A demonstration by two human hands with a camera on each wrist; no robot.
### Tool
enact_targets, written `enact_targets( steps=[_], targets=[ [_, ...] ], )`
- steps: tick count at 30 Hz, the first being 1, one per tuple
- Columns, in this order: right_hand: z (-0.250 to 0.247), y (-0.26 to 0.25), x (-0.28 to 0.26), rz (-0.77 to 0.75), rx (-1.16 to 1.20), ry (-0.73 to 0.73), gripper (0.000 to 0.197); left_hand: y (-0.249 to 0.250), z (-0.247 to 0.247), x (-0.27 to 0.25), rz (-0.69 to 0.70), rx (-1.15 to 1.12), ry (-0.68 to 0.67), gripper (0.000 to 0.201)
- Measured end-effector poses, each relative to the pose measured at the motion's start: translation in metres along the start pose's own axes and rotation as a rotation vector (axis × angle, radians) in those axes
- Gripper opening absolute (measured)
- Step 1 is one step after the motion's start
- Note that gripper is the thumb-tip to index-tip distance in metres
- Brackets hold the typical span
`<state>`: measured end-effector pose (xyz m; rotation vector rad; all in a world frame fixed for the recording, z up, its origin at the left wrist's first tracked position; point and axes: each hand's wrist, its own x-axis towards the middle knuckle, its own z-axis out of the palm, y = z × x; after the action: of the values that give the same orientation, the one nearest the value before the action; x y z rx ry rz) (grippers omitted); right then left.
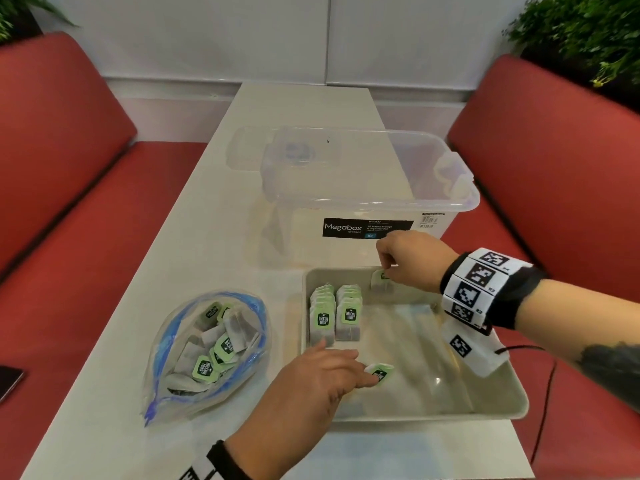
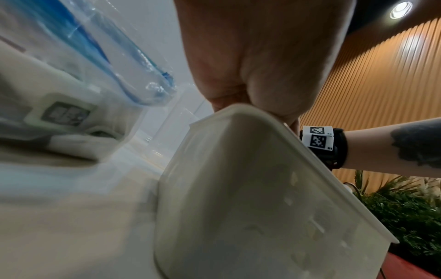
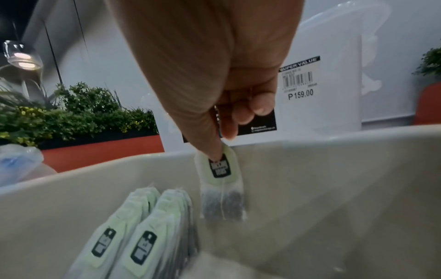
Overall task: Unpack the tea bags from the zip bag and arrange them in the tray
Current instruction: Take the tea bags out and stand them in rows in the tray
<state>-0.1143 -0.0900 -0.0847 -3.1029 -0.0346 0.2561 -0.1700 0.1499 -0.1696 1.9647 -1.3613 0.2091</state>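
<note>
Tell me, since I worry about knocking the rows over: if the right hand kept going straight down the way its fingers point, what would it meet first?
Probably the tray floor. The right hand pinches a tea bag hanging beside the two rows, apart from them; depth is uncertain.

White table (image 1: 298, 109) runs lengthwise to a pale panelled wall (image 1: 214, 32). Red benches flank it — left bench (image 1: 59, 174), right bench (image 1: 554, 157). Green plants (image 1: 588, 36) sit behind both backrests. Slatted wood wall (image 2: 381, 79) with a round ceiling light (image 2: 402, 9) above; a hanging lamp (image 3: 22, 54) glows over a planter.
</note>
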Motion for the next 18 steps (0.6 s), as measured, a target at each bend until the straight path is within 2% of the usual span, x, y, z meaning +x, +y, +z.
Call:
enact_targets(
  steps=[3,8,14,18],
  targets=[
    [0.006,0.002,0.002,-0.026,-0.049,0.045,0.011,-0.001,0.002,-0.002,-0.002,-0.018,0.013,0.029],
    [0.021,0.003,0.007,-0.030,-0.093,0.003,0.031,-0.004,0.004,-0.003,0.022,0.018,0.019,0.031],
    [0.030,0.001,0.013,-0.043,-0.160,-0.037,0.021,-0.010,0.005,-0.007,0.004,0.044,-0.086,0.036],
    [0.034,-0.001,0.016,-0.028,-0.143,-0.028,0.024,-0.010,0.003,-0.008,-0.025,0.009,-0.097,0.036]
  ],
)
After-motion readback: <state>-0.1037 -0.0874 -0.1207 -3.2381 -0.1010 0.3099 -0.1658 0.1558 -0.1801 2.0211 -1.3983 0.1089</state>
